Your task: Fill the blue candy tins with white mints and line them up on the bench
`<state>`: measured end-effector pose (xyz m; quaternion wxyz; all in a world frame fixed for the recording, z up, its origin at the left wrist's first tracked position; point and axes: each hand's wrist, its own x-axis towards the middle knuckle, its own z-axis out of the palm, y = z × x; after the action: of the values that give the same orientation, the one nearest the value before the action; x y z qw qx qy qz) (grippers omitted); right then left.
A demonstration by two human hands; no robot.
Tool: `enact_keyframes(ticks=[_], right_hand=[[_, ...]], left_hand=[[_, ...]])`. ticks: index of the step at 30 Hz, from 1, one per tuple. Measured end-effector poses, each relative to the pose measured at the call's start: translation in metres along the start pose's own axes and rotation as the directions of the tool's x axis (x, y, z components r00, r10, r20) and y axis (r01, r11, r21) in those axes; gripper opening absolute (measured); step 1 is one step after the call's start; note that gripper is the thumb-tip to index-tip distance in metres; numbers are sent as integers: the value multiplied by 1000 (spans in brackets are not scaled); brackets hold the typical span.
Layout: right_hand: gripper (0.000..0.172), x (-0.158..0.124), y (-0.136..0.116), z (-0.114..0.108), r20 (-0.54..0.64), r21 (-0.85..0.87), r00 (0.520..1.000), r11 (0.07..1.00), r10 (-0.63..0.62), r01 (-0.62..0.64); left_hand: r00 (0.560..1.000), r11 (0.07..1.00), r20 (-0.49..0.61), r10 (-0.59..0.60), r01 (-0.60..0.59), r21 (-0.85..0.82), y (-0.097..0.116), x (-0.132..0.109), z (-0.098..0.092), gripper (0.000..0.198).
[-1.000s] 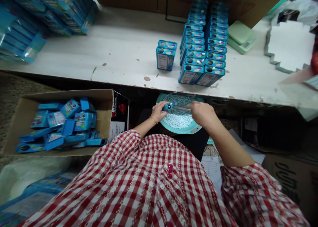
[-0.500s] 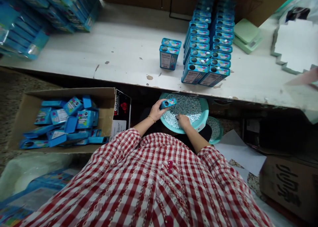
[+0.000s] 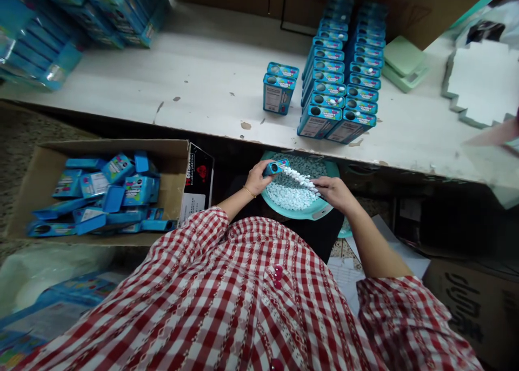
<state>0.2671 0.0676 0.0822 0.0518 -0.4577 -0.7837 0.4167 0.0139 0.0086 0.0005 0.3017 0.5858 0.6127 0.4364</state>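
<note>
right hand [image 3: 333, 191] now up from pellets [image 3: 290, 197], fingers closed on heaped scoop [image 3: 303, 180] | scoop tip by blue container [image 3: 276, 167] top, so load looks in place | left hand [image 3: 258, 179] gripping container over teal basin [image 3: 314, 215]

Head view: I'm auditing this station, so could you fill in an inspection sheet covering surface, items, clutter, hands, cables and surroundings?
Surface: white table, finish chipped in patches.
Job's things: turquoise bowl of white pieces; blue container and loaded scoop above it.
Clutter: loose papers, low at right.
Hands: left hand grips the container; right hand holds the scoop, its far end at the container, contact unclear.
Cables: nothing seen for certain.
Surroundings: blue containers in two rows on the table; carton of jumbled ones at left.
</note>
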Motion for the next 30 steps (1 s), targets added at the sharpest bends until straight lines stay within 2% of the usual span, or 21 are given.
enact_keyframes(ticks=[3,7,10,13,21,24,27,30], right_hand=[[35,1,-34,-16,43,-225,999,974,31,-21],[38,5,-81,-22,85,-577,982,812,167,-88],[35,6,-108,-23,118,-710,965,699,235,-83],[35,4,-118,-25,131,-756,960,652,246,-64],[36,-5,-103,-21,161,-724,968,689,194,-18],[34,-12,-96,-29,110,-701,980,712,165,-41],[36,-16,-68,-34,-27,-629,991,769,129,-117],[41,-4,-24,-13,-101,-575,971,784,215,-234]], left_hand=[[997,995,68,22,-28,97,7,-1,5,38],[991,981,133,2,-28,190,12,-3,8,43],[990,976,143,-7,-25,217,10,-5,8,44],[990,974,143,-2,-30,225,7,-6,8,44],[981,975,166,100,-130,179,1,-6,16,44],[986,984,105,131,-142,103,0,-6,16,39],[991,991,12,130,-131,15,-2,-7,9,36],[994,993,-54,97,-101,-62,-6,-11,-1,37]])
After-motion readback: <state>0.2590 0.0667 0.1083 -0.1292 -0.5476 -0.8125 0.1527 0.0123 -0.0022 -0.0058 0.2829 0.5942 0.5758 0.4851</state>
